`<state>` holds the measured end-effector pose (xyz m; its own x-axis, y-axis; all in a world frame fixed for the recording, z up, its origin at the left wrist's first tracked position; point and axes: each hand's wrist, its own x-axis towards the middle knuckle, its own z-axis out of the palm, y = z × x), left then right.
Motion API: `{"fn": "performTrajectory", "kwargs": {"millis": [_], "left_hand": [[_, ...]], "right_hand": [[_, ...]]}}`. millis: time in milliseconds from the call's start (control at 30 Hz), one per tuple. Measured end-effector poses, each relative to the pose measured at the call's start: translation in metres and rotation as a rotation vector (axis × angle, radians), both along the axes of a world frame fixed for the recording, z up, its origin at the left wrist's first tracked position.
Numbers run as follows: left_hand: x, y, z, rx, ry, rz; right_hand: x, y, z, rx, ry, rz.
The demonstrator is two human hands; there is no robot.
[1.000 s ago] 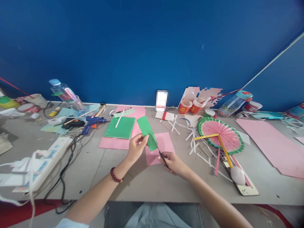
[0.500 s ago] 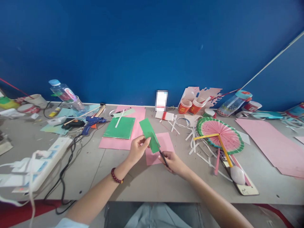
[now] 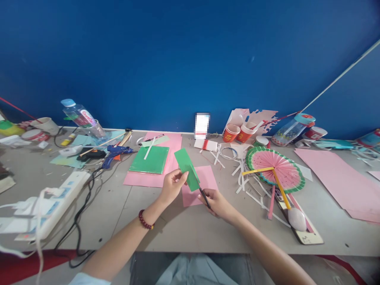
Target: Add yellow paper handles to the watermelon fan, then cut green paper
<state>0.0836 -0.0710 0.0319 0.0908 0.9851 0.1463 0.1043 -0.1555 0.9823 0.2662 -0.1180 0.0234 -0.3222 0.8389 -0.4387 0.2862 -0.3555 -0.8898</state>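
Note:
My left hand (image 3: 175, 184) pinches a green strip of paper (image 3: 185, 168) between thumb and fingers, tilted above the table. In my right hand (image 3: 216, 201) is a pair of scissors with dark handles (image 3: 204, 198), its blades at the paper's lower right edge. A narrow cut runs along that edge. Beneath the paper lies a pink sheet (image 3: 208, 178). To the left, a packet of green paper (image 3: 150, 160) rests on a larger pink sheet (image 3: 130, 180), with a thin white strip (image 3: 150, 148) across it.
A blue glue gun (image 3: 115, 154), a white power strip (image 3: 63, 204) and black cables are on the left. On the right lie a watermelon-patterned paper fan (image 3: 285, 170), a phone (image 3: 311, 236) and white paper scraps. Red paper cups (image 3: 230, 133) and a lit phone screen (image 3: 202, 124) stand at the wall.
Almost nothing differs. Both hands, the green paper and the scissors stay in nearly the same place.

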Motion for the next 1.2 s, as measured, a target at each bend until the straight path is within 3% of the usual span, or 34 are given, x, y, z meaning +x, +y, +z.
{"fn": "performTrajectory", "kwargs": {"millis": [1200], "left_hand": [[0.0007,-0.0009,0.004,-0.02,0.003,0.004]], "right_hand": [[-0.001,-0.0002,0.0029,0.01,-0.052,-0.009]]}}
